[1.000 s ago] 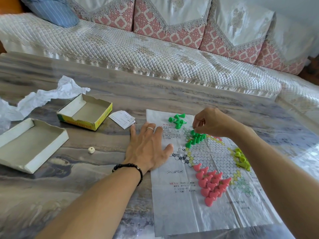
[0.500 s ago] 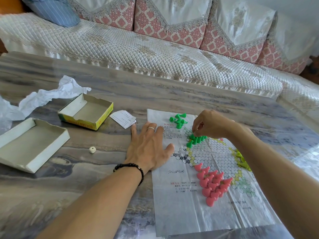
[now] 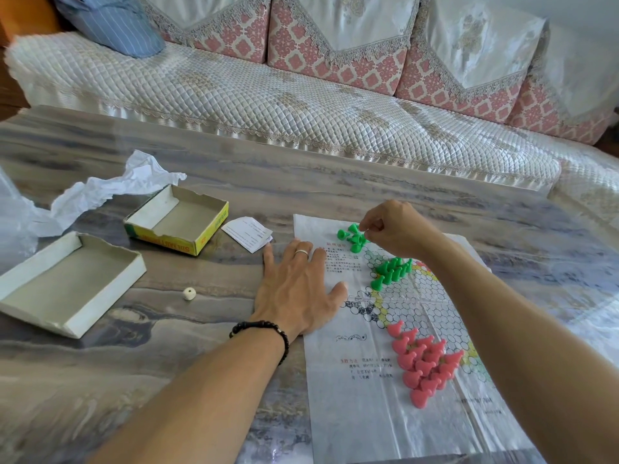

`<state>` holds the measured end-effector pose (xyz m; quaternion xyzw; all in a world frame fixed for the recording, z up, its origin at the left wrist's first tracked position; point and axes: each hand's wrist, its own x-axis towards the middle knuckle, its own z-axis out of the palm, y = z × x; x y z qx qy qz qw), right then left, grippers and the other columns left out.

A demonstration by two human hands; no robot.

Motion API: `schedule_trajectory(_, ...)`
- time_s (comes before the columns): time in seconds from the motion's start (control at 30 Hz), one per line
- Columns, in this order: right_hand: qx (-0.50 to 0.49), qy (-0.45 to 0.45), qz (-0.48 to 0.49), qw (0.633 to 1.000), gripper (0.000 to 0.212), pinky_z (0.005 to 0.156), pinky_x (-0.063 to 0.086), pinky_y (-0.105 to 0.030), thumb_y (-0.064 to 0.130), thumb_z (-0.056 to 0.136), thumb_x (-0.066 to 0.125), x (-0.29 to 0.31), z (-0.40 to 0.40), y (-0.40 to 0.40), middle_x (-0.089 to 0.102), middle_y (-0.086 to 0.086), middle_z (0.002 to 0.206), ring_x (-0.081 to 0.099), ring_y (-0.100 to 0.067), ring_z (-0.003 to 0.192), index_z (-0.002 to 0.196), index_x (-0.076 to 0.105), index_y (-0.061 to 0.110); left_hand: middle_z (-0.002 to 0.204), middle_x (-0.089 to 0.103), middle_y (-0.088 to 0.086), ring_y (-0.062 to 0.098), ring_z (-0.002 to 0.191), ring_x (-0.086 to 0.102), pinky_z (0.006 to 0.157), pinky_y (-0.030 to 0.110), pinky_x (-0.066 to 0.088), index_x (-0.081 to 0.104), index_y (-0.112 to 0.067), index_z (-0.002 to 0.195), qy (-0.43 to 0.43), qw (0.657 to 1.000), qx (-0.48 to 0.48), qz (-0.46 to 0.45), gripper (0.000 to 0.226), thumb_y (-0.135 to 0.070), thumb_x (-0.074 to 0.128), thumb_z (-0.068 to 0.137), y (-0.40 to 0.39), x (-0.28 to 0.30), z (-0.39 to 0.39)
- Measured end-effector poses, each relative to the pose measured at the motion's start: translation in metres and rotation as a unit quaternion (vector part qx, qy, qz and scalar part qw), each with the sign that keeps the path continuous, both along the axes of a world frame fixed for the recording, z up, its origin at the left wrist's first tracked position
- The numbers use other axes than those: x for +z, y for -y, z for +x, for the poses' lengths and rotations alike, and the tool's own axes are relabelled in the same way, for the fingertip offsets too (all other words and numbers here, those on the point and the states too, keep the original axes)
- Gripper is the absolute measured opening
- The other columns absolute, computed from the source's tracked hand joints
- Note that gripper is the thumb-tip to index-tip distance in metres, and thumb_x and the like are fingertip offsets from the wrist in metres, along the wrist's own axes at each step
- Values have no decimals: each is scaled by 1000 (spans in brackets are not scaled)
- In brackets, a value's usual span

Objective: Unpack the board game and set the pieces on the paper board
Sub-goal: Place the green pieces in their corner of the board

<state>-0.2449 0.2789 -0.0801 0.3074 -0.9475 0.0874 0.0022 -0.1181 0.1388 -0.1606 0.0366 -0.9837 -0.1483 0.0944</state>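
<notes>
**Right hand at the loose green pieces**

While the left hand point(image 3: 298, 289) lies flat with its fingers spread and empty, palm down across the left edge of the paper board point(image 3: 378, 406), the right hand point(image 3: 398, 229) reaches over the board's far end. Its thumb and forefinger are pinched together at the small loose heap of green pieces point(image 3: 351, 237), touching one of them; whether that piece is lifted off the paper I cannot tell.

Just nearer than the heap, a second group of green pawns point(image 3: 392, 271) stands upright in a tight cluster on one corner of the printed honeycomb grid. Closer to the camera, the pink pawns point(image 3: 422, 363) stand packed in a triangle on another corner of the grid. The right forearm crosses above the board's right side and hides what lies under it.

The board rests on a marbled grey tabletop point(image 3: 167, 380). Left of it sit two open box halves: a yellow-sided tray point(image 3: 177, 222) farther away and a white lid point(image 3: 67, 283) nearer, both empty inside. A small pale die point(image 3: 189, 293) lies on the tabletop between the lid and the left hand. A folded printed slip point(image 3: 248, 233) sits between the tray and the board, and crumpled white paper point(image 3: 110, 192) lies behind the boxes. A quilted sofa point(image 3: 301, 105) runs along the far side.
</notes>
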Motion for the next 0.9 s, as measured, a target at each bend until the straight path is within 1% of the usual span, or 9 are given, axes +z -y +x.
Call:
schedule_trajectory(0.1, -13, 0, -11, 1000, 9, 66, 54, -27, 17, 86, 64, -8, -5, 6, 68, 5, 78, 62, -8, 67, 86, 72, 12, 151, 33, 6, 21, 142, 19, 114, 58, 6, 35, -20, 142, 3, 1000, -1, 2, 68, -62, 31, 89, 0, 0, 0)
schedule_trajectory(0.17, -15, 15, 1, 1000, 16, 68, 57, -34, 30, 83, 71, -15, -6, 9, 66, 3, 76, 64, -13, 70, 78, 67, 16, 151, 32, 6, 21, 143, 18, 114, 58, 5, 34, -20, 142, 5, 1000, -2, 2, 67, -61, 30, 89, 0, 0, 0)
schedule_trajectory(0.23, -28, 18, 19, 999, 20, 70, 58, -36, 36, 80, 74, -22, -5, 13, 68, 0, 79, 65, -16, 73, 78, 65, 19, 150, 32, 5, 20, 143, 17, 114, 57, 5, 35, -20, 142, 5, 1000, 0, 1, 66, -61, 30, 89, 0, 1, 0)
schedule_trajectory(0.37, -30, 43, 5, 999, 14, 65, 54, -27, 23, 78, 76, -24, -6, 20, 66, 1, 79, 63, -16, 73, 81, 65, 15, 150, 33, 4, 20, 142, 19, 114, 57, 5, 36, -20, 141, 5, 1000, -1, 4, 66, -61, 31, 89, 0, 1, 1)
schedule_trajectory(0.43, -23, 66, -22, 997, 11, 58, 48, -22, 15, 79, 72, -20, -5, 19, 63, 4, 76, 60, -12, 68, 87, 65, 15, 151, 32, 5, 21, 143, 19, 115, 57, 4, 36, -20, 141, 6, 1000, 0, 6, 66, -61, 31, 89, 0, 0, 0)
schedule_trajectory(0.53, -8, 79, -61, 995, 14, 56, 42, -19, 8, 82, 63, -10, -2, 13, 59, 7, 71, 52, -7, 60, 94, 66, 16, 150, 33, 6, 21, 143, 19, 114, 57, 5, 36, -20, 140, 3, 1000, -2, 5, 65, -61, 31, 89, 0, 0, 1)
schedule_trajectory(0.67, -3, 93, -95, 991, 7, 49, 39, -8, 5, 86, 63, 4, 1, 0, 63, 5, 68, 53, 4, 51, 88, 68, 9, 150, 33, 6, 21, 142, 19, 114, 58, 7, 36, -20, 139, 2, 1000, -4, 6, 65, -61, 32, 90, 0, 0, 1)
schedule_trajectory(0.77, -7, 92, -114, 989, 4, 61, 50, -15, 11, 87, 67, 12, 5, -11, 71, 0, 79, 65, -7, 68, 88, 70, 8, 150, 34, 6, 21, 142, 20, 113, 58, 7, 36, -19, 139, 3, 1000, -3, 7, 65, -61, 32, 89, 0, 0, 0)
schedule_trajectory(0.9, -19, 70, -97, 993, 5, 53, 43, -14, 11, 85, 69, 16, 8, -23, 70, 3, 74, 57, -3, 56, 83, 71, 14, 150, 34, 6, 21, 142, 21, 113, 57, 8, 37, -19, 138, 2, 1000, -3, 4, 65, -61, 32, 89, 0, 1, 0)
